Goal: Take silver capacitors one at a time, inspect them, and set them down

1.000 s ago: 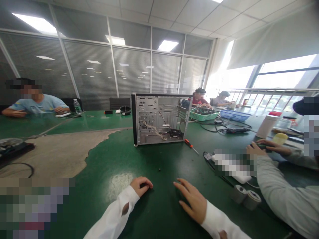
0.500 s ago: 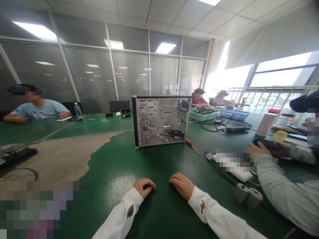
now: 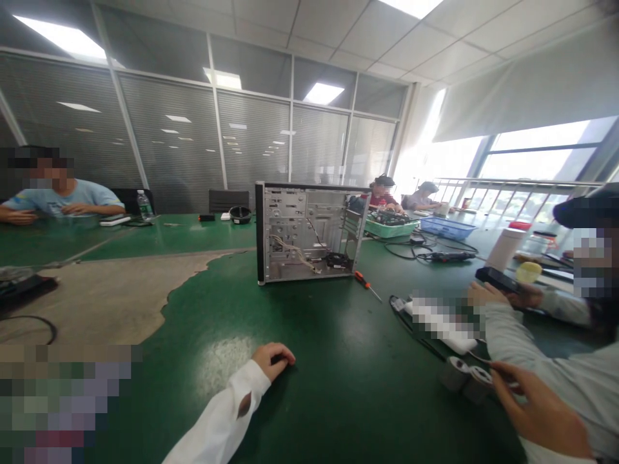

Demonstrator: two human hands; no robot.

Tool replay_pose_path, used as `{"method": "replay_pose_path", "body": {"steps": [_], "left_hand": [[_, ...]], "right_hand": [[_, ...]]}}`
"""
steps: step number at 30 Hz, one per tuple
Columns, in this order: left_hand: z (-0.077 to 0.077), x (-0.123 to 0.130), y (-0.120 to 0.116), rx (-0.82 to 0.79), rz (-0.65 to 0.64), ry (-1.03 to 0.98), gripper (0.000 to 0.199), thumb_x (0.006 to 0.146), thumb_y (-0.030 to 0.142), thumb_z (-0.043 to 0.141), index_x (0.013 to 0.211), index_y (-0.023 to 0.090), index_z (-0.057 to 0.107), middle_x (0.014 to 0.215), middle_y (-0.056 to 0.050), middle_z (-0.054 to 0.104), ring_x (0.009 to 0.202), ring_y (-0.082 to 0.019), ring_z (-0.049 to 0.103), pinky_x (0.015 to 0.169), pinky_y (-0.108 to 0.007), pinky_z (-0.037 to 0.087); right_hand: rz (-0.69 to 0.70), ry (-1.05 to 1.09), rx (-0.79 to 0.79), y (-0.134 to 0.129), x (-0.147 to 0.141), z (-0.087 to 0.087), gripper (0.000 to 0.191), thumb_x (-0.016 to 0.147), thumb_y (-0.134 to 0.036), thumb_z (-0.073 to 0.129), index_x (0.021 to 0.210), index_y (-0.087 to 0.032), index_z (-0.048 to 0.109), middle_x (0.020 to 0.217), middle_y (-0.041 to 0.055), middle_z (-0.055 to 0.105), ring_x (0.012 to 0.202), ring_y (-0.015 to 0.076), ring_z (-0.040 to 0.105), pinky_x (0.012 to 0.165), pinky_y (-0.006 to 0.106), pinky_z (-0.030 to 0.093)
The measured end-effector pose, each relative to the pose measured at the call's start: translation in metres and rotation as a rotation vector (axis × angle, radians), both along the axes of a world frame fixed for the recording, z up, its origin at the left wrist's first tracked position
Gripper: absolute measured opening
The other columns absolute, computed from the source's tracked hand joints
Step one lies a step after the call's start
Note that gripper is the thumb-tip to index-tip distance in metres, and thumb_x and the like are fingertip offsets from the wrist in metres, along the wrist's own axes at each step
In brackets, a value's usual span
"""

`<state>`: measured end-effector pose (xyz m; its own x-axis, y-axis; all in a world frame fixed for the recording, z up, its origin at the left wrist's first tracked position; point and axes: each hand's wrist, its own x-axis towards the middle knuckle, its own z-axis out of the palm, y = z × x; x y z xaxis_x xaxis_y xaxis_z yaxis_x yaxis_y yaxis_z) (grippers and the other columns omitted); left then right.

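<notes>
Apparently empty, left hand (image 3: 273, 361) is loosely curled on green tabletop (image 3: 338, 399); right hand (image 3: 536, 409), cut off by frame, is seen beside rolls (image 3: 464, 377), hold unclear.

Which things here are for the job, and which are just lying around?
Probably for the job:
the open computer case
the red-handled screwdriver
the two rolls by the right hand

Just lying about:
the water bottle
the blue basket
the white flask

Computer case (image 3: 290, 219), seemingly matt bare metal
</notes>
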<state>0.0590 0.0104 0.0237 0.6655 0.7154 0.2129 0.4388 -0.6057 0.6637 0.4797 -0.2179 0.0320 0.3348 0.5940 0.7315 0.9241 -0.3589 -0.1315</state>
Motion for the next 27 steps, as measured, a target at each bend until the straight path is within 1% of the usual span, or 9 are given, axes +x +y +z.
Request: {"method": "replay_pose_path", "body": {"steps": [3,5,8,12,18,23,27], "left_hand": [[0.000,0.000,-0.001,0.003,0.005,0.012,0.019,0.063,0.011,0.046,0.069,0.017,0.063,0.071,0.000,0.066,0.074,-0.014,0.057,0.071,-0.023,0.041],[0.000,0.000,-0.001,0.002,0.003,0.022,0.019,0.063,0.011,0.046,0.069,0.017,0.063,0.071,0.000,0.065,0.074,-0.013,0.057,0.071,-0.023,0.041],[0.001,0.000,-0.001,-0.006,0.001,0.022,0.019,0.063,0.010,0.046,0.069,0.017,0.063,0.071,0.000,0.065,0.075,-0.013,0.057,0.072,-0.022,0.041],[0.001,0.000,-0.001,-0.014,-0.007,0.015,0.019,0.063,0.011,0.046,0.070,0.017,0.063,0.071,0.000,0.065,0.075,-0.013,0.057,0.072,-0.023,0.041],[0.001,-0.001,-0.001,-0.007,-0.015,0.027,0.019,0.064,0.011,0.046,0.070,0.017,0.063,0.072,0.000,0.065,0.075,-0.013,0.057,0.072,-0.022,0.041],[0.000,-0.001,0.000,-0.001,-0.007,0.035,0.018,0.064,0.012,0.046,0.070,0.018,0.063,0.072,0.000,0.065,0.074,-0.013,0.057,0.071,-0.023,0.041],[0.002,0.000,-0.001,-0.003,-0.005,0.027,0.018,0.064,0.012,0.046,0.070,0.018,0.063,0.072,0.000,0.065,0.075,-0.013,0.057,0.072,-0.023,0.041]], "right_hand": [[0.033,0.063,-0.044,0.001,0.004,-0.013,0.028,0.068,-0.043,0.038,0.085,-0.025,0.049,0.076,0.0068,0.059,0.057,0.0203,0.057,0.050,0.032,0.046],[0.030,0.063,-0.025,0.004,0.001,-0.016,0.027,0.070,-0.042,0.035,0.086,-0.025,0.048,0.077,0.0073,0.058,0.058,0.0206,0.056,0.052,0.033,0.045],[0.009,0.049,-0.010,0.006,-0.006,-0.013,0.028,0.071,-0.042,0.032,0.087,-0.024,0.048,0.077,0.0074,0.058,0.058,0.0205,0.055,0.054,0.033,0.045],[0.000,0.059,-0.040,0.007,-0.009,-0.008,0.032,0.070,-0.043,0.034,0.087,-0.021,0.049,0.077,0.0076,0.057,0.060,0.0202,0.055,0.055,0.032,0.044],[-0.016,0.021,-0.034,0.006,-0.002,-0.014,0.035,0.069,-0.047,0.035,0.081,-0.019,0.052,0.077,0.0061,0.058,0.062,0.0192,0.056,0.055,0.030,0.044],[0.053,-0.017,-0.041,0.004,0.010,-0.021,0.029,0.069,-0.043,0.037,0.078,-0.021,0.053,0.079,0.0057,0.060,0.068,0.0213,0.057,0.059,0.031,0.045],[0.120,-0.003,-0.077,0.001,0.015,-0.022,0.026,0.069,-0.041,0.039,0.081,-0.022,0.053,0.084,0.0054,0.059,0.076,0.0231,0.057,0.068,0.034,0.045]]}}
